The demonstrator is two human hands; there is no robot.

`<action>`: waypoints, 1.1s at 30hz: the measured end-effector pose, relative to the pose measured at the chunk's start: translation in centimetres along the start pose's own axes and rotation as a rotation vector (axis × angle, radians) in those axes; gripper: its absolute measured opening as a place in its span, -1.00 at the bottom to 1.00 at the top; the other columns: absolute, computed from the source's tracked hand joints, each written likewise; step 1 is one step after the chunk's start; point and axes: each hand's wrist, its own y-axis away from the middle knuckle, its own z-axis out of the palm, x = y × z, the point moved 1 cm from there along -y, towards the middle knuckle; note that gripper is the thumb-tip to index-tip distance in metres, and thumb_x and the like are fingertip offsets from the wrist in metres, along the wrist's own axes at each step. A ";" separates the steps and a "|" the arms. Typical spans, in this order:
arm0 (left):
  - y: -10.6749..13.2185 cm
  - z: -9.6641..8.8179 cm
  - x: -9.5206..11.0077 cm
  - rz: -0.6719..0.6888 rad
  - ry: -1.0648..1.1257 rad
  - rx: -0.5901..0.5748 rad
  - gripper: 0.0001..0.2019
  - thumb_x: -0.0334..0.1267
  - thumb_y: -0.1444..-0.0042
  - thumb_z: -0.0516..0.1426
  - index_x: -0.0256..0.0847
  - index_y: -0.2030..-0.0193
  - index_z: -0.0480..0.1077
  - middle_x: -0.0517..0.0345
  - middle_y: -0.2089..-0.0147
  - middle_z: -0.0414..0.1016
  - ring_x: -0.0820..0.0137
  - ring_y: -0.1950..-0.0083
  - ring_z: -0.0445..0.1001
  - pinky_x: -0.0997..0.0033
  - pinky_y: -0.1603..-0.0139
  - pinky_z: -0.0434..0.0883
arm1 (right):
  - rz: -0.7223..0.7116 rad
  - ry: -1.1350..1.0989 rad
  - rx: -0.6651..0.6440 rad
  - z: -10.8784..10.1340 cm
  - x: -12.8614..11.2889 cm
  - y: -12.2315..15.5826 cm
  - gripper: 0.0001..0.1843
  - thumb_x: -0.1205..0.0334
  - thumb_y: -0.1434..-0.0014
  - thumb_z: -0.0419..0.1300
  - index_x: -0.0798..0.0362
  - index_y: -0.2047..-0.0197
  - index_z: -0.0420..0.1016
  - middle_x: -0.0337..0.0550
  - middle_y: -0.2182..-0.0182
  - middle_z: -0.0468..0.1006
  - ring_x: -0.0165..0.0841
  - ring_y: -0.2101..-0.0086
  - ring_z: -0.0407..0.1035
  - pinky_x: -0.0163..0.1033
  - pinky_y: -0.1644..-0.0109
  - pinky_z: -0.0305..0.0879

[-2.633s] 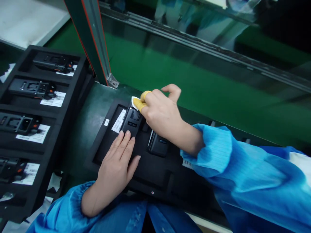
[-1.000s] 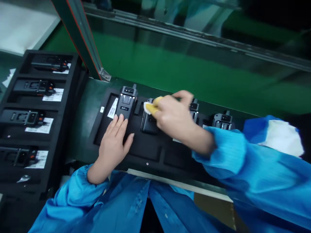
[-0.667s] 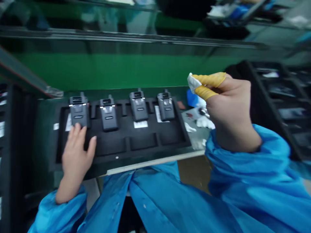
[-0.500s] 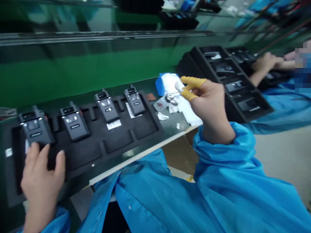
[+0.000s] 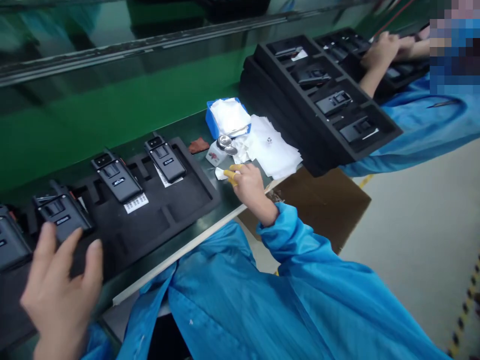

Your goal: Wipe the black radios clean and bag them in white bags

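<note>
The word "Riton" reads in pale letters on a dark badge on the rightmost radio [image 5: 167, 162] and again on the next radio [image 5: 119, 182] to its left. Further left, the badge on another radio [image 5: 62, 214] is too blurred to make out. A white label [image 5: 136, 203] at the near end of the second radio carries rows of print too small to read. A white sheet [image 5: 273, 145] to the right bears a small dark mark, its shape unclear.

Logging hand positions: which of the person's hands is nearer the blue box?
Right. The right hand is close by, on the near side of the blue box; the left hand is well to its left, near a black radio.
</note>
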 end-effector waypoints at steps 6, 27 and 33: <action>-2.7 3.2 4.3 0.169 -0.053 -0.038 -0.26 -0.39 -0.13 0.22 0.16 -0.40 0.08 0.24 -0.45 0.08 0.03 -0.34 0.29 -0.05 -0.28 0.41 | -0.088 0.031 -0.019 -0.3 0.1 -0.3 -0.60 0.46 -0.19 -0.02 0.09 0.19 0.65 0.04 0.25 0.57 -0.28 0.29 0.27 -0.15 0.28 -0.03; -6.2 11.8 8.2 0.171 -0.114 -0.313 -0.48 -0.06 -0.25 0.11 -0.36 -0.25 0.31 -0.31 -0.32 0.29 -0.05 -0.35 0.26 -0.31 -0.37 0.07 | -0.372 0.000 0.517 -5.5 2.5 -7.1 -0.69 0.38 -0.11 0.02 -0.01 0.39 0.59 -0.12 0.45 0.40 -0.27 0.29 0.22 0.04 0.07 -0.05; -6.1 11.8 8.1 0.191 -0.105 -0.272 -0.60 -0.25 -0.27 0.07 -0.45 -0.16 0.37 -0.30 -0.28 0.35 0.02 -0.31 0.33 -0.12 -0.33 0.26 | -0.612 -0.054 0.454 -6.4 -5.2 -8.1 -0.65 0.40 -0.20 -0.05 -0.02 0.36 0.55 -0.15 0.38 0.40 -0.29 0.24 0.21 0.09 -0.03 -0.07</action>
